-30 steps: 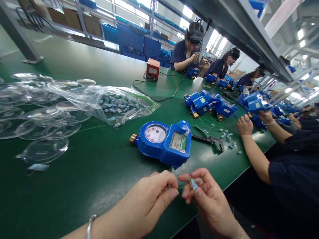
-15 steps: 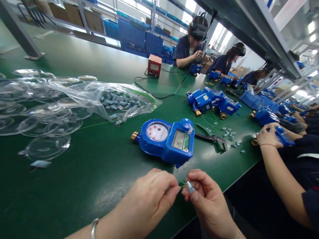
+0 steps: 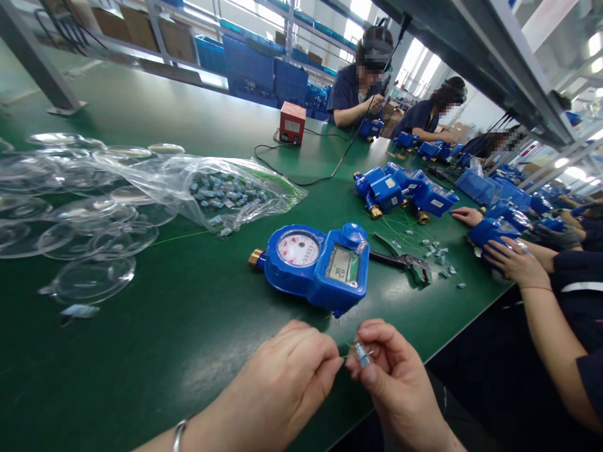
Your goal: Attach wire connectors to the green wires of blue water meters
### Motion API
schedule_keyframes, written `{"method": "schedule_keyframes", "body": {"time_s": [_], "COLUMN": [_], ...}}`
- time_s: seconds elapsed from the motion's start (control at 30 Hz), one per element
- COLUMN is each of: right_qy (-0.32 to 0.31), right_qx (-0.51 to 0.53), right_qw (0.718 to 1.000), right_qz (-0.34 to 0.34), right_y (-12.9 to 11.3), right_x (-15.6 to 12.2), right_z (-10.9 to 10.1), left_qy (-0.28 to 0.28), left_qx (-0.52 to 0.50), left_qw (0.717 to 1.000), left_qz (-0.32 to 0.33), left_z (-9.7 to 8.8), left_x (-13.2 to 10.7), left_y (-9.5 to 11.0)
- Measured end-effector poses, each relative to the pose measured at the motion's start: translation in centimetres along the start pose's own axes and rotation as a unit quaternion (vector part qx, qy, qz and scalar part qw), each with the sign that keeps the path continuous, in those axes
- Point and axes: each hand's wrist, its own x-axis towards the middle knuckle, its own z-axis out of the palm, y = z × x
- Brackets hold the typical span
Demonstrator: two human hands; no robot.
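Observation:
My left hand [image 3: 287, 376] is closed in a pinch on a thin green wire [image 3: 347, 356] near the table's front edge. My right hand [image 3: 393, 376] faces it, fingers pinched round a small grey seal [image 3: 362, 353] that the wire meets. Just beyond both hands a blue water meter [image 3: 318, 263] lies flat on the green table [image 3: 188, 326], with a round dial on its left, an LCD window on its right and a brass end at its left. Neither hand touches the meter.
A clear bag of small grey seals [image 3: 221, 191] and several clear round lenses [image 3: 89, 276] lie to the left. Pliers [image 3: 400, 260] and loose seals lie right of the meter, with more blue meters [image 3: 400, 188] behind. A red box [image 3: 291, 123] with a cable sits farther back. Co-workers' hands [image 3: 513, 260] handle meters at the right.
My hands have stayed together near the front edge, with the seal shifting slightly. The co-worker at the right has brought a meter down to the table edge.

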Motion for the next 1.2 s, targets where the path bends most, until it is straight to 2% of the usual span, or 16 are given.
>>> {"method": "schedule_keyframes", "body": {"time_s": [0.73,1.2], "right_qy": [-0.016,-0.024], "right_qx": [0.041,0.046], "right_qw": [0.999,0.999], "right_qz": [0.007,-0.005], "right_y": [0.07,0.2], "right_x": [0.11,0.0], "right_z": [0.1,-0.07], "left_qy": [0.033,0.016], "left_qx": [-0.008,0.006], "left_qw": [0.999,1.0], "left_qz": [0.006,0.007], "left_z": [0.12,0.25], "left_x": [0.22,0.04], "left_y": [-0.06,-0.09]}}
